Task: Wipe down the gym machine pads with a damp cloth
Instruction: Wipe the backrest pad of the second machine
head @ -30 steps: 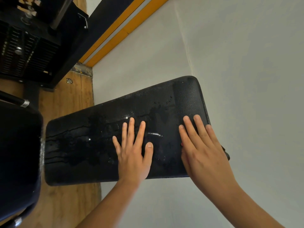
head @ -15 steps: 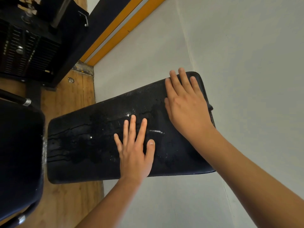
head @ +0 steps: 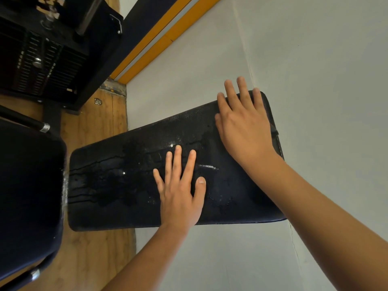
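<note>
A long black bench pad [head: 117, 185] lies across the middle of the view, its surface wet with dark streaks and small droplets. My left hand [head: 180, 192] rests flat on the pad's middle with straight, spread fingers. My right hand [head: 241, 122] lies flat on the pad's far right end, fingertips reaching past its upper edge. A dark edge shows just right of my right hand at the pad's side [head: 277, 135]; I cannot tell whether it is a cloth.
A second black pad [head: 27, 196] with a metal tube [head: 31, 122] stands at the left. A weight stack [head: 42, 66] in a black frame fills the top left. Wooden floor [head: 94, 127] lies beneath, with a pale wall [head: 315, 59] and an orange stripe [head: 159, 40] behind.
My right hand slid from the pad's near right edge up to its far right corner. My left hand stayed flat in the same spot.
</note>
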`<state>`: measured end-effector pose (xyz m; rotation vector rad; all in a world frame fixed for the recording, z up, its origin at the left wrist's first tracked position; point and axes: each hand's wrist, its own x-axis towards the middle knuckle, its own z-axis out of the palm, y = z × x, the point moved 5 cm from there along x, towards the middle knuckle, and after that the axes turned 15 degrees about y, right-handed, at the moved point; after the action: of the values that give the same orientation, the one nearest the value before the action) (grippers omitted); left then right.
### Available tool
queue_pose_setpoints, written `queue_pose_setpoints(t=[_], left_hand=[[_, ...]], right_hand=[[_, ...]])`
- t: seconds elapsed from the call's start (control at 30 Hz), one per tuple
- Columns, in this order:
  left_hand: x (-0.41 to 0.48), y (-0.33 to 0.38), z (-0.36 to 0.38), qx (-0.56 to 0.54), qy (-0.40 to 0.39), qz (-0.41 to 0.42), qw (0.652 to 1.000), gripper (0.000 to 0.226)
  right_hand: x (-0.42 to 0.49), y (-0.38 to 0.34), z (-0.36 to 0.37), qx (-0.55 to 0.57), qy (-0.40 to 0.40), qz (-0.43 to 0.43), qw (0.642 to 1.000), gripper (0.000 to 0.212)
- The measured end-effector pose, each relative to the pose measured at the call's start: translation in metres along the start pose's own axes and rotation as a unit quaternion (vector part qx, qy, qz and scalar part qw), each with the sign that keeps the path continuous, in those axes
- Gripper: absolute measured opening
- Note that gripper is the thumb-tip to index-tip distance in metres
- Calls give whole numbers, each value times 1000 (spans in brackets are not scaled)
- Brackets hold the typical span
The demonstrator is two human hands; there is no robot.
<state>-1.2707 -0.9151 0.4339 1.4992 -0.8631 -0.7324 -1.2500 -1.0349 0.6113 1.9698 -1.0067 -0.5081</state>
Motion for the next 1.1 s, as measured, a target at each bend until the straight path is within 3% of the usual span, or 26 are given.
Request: queue_pose_setpoints(t=[0.17, 0.67, 1.1], left_hand=[[0, -1, 0, -2, 0, -1, 1000, 61], [-2, -1, -3, 10, -16, 0, 1000, 61], [-2, -1, 0, 7, -8, 2, 1000, 61]], right_hand=[[7, -2, 3, 8, -1, 0, 1000, 53], [-139, -24, -27, 14, 2, -44, 999, 57], [-118, -16, -25, 23, -12, -33, 999, 58]])
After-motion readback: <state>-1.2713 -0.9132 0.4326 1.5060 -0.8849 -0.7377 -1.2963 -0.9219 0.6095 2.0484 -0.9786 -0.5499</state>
